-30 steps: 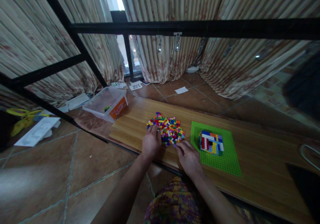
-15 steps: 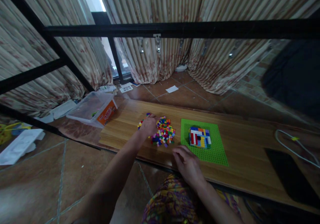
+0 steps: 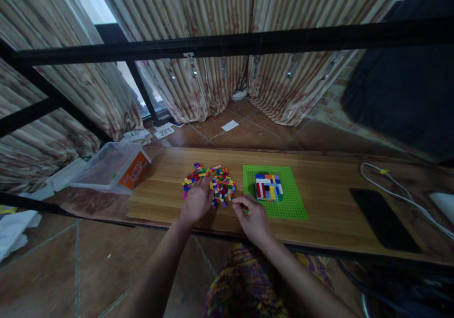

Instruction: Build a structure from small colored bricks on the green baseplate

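A loose pile of small coloured toy bricks (image 3: 223,185) lies on the wooden table. My left hand (image 3: 196,201) is over the left part of this pile, its fingers stretched toward the bricks and the thumb apart. Just right of the pile, my right hand (image 3: 252,218) has thumb and forefinger pinched together; whatever is between the tips is too small to make out. Beyond that hand is a green baseplate (image 3: 294,200), bearing a squarish brick build (image 3: 268,187) in red, white, blue and yellow.
A clear plastic box (image 3: 102,167) with an orange label stands at the table's left end. On the right of the wooden table (image 3: 326,181) lie a black flat slab (image 3: 383,219) and a white cable (image 3: 400,190). A black metal bar (image 3: 227,44) crosses above the far side.
My left hand has drawn back toward me over the pile, its fingers now extended. My right hand has come closer to the bricks, still pinched. The view has shifted to the right.
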Demonstrator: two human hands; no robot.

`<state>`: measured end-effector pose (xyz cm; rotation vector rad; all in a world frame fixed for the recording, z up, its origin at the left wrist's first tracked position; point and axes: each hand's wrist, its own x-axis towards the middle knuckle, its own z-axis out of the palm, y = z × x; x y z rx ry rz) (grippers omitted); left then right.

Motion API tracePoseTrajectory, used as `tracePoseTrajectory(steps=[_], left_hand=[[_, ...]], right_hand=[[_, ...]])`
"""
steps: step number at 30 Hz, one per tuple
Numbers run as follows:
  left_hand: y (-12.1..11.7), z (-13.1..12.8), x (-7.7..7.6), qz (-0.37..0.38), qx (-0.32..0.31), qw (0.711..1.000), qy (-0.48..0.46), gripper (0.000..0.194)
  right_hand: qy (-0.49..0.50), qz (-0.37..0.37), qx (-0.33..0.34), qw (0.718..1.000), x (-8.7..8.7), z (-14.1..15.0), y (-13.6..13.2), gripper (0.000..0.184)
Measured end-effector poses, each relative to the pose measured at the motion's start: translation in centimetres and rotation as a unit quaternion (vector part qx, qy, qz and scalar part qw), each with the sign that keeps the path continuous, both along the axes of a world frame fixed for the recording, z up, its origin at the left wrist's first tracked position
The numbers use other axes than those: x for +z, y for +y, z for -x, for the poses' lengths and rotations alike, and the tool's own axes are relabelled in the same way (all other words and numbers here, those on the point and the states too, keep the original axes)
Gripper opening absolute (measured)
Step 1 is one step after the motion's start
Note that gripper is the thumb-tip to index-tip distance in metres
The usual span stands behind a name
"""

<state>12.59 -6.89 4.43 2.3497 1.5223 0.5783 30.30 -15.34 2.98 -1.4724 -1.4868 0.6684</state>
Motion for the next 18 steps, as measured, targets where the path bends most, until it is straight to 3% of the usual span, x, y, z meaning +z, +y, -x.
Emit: tracePoseTrajectory(steps=[4,8,11,14,18], left_hand=[[-1.3,-0.5,-0.1,0.080,0.000,0.980,-0.180,0.035],[-2.6,-1.4,0.0,0.195,-0.023,0.895,-0.400,0.028],[-3.5,-1.9,0.1,0.245,-0.001,0.829,-0.502,0.033],[-4.1,-2.2,0.1,0.289,0.041,0.774,-0.561,0.038],[-4.5,-2.9,-0.5,0.324,0.082,0.693,-0.639,0.040]], right_hand=[[0.057,0.018,-0.018,0.998,0.1,0.7,1.9,0.018],[0.194,0.046,0.008,0.980,0.4,1.7,3.4,0.028],[0.261,0.050,0.049,0.963,0.3,2.1,3.6,0.026],[0.250,0.038,0.049,0.966,0.2,2.1,3.3,0.023],[0.144,0.005,0.025,0.989,0.3,1.9,2.6,0.023]])
